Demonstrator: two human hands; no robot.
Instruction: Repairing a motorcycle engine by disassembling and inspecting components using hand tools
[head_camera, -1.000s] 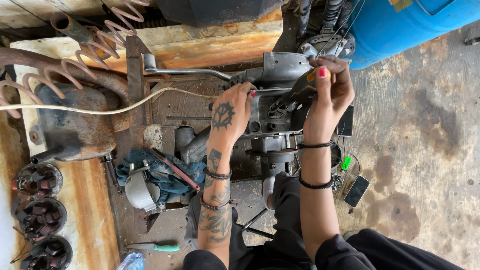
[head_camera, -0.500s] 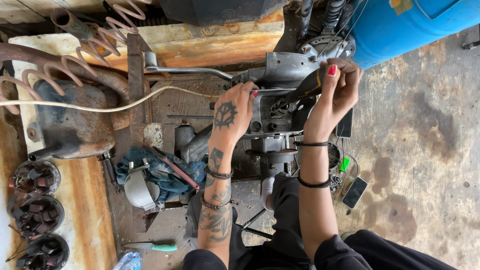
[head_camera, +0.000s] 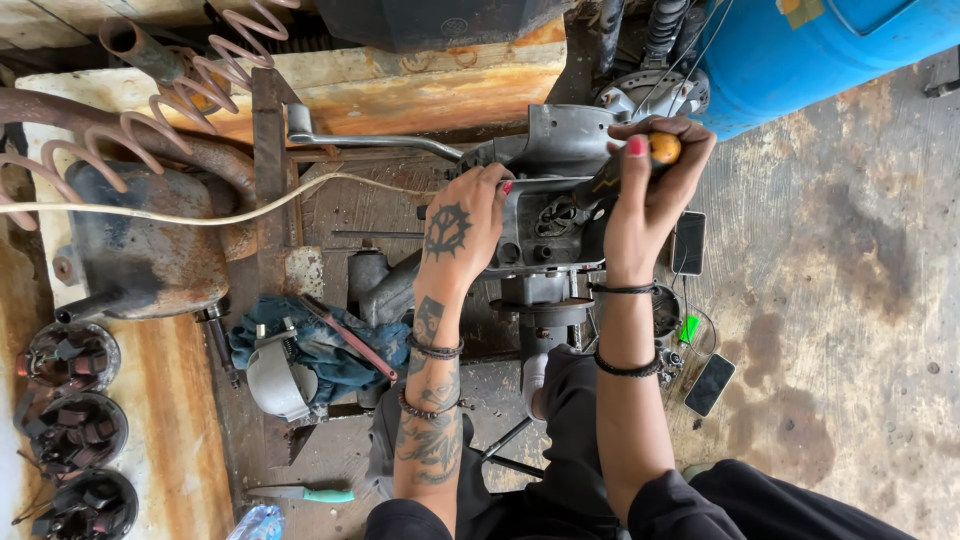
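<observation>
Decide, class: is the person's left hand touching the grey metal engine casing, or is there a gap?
Touching. The head view shows the left hand pressed flat on the grey engine casing, its fingertips on the metal, with no gap visible between them.

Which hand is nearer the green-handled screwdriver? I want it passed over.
Left. The left hand rests on the engine case, above the green-handled screwdriver; the right hand is farther right.

dark phone screen (head_camera: 709, 384) on floor, second dark screen (head_camera: 687, 243) beside right wrist
</observation>
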